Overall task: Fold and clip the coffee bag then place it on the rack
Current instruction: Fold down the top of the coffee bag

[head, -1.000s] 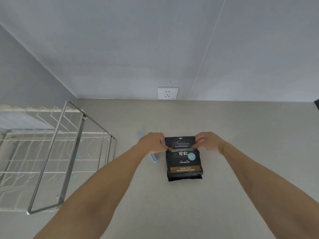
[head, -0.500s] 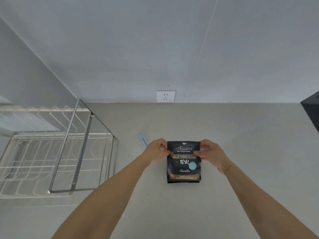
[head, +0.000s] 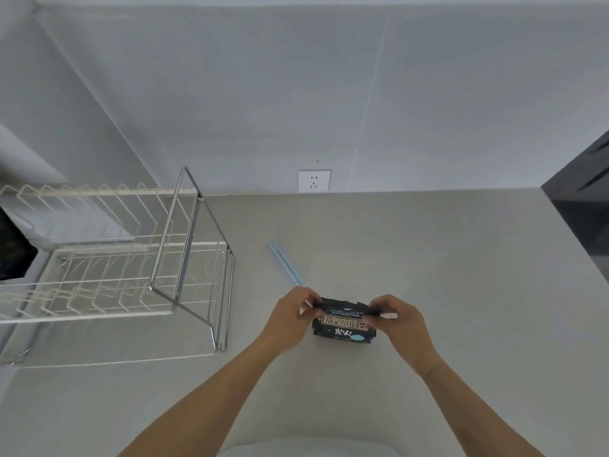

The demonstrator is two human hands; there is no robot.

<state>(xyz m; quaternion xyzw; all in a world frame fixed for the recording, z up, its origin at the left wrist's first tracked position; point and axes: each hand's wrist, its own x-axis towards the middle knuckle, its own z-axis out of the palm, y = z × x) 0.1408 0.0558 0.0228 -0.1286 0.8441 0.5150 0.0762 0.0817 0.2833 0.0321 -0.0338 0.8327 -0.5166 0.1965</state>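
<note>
Black coffee bag (head: 344, 326) is sitting on the grey tabletop (head: 428, 258), its top pinched at both corners by the left hand (head: 291, 319) and right hand (head: 400, 319), near the blue clip (head: 285, 268) and wire rack (head: 125, 258).

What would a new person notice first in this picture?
First, the black coffee bag near the middle of the counter, with the left hand and the right hand pinching its top corners. Next, the wire rack on the left side of the counter. A thin blue clip lies on the counter just behind the left hand.
</note>
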